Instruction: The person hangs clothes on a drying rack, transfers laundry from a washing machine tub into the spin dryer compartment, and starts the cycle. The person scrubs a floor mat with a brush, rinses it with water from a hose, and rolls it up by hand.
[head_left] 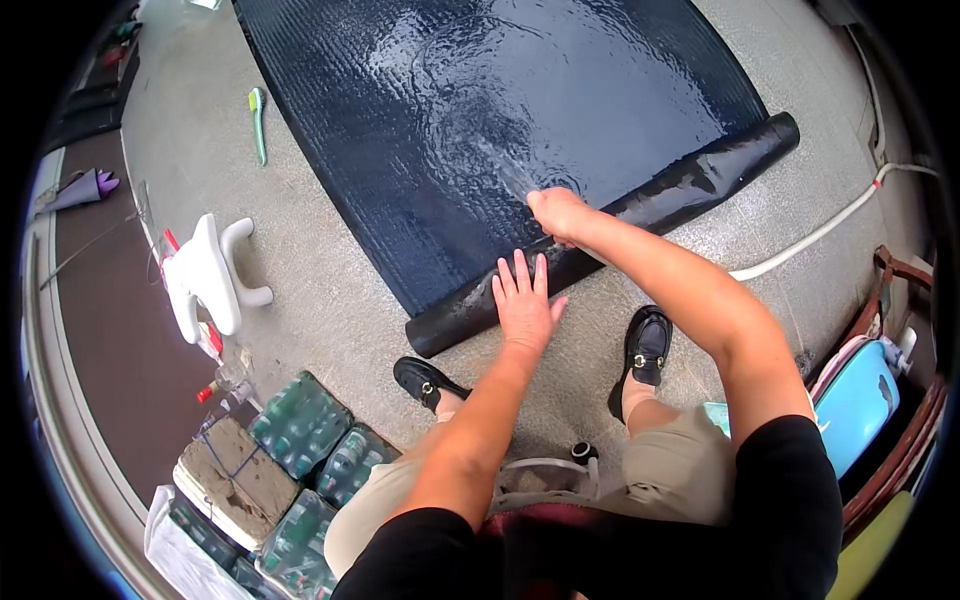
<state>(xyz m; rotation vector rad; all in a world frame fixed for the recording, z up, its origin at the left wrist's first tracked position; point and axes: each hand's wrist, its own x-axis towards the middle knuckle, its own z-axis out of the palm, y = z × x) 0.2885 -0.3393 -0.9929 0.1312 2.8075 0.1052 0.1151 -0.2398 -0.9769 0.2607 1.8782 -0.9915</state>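
Observation:
A wide black mat point(400, 150) lies on the floor with water over its surface. Its near edge is rolled into a thick black roll point(690, 185), slanting up to the right. My left hand point(524, 300) rests on this roll with fingers spread. Just to its right, my right hand point(562, 215) is closed around the end of a pale hose point(800, 247), mostly hidden by my hand and forearm. A stream of water point(512, 178) runs from it onto the mat, raising ripples.
A green and white brush point(259, 125) and a white plastic stool point(208, 278) are on the floor at left. Packs of green bottles point(300, 425) stand at lower left beside a tan block point(235, 480). A blue basin point(857, 405) is at right. My shoes are below the roll.

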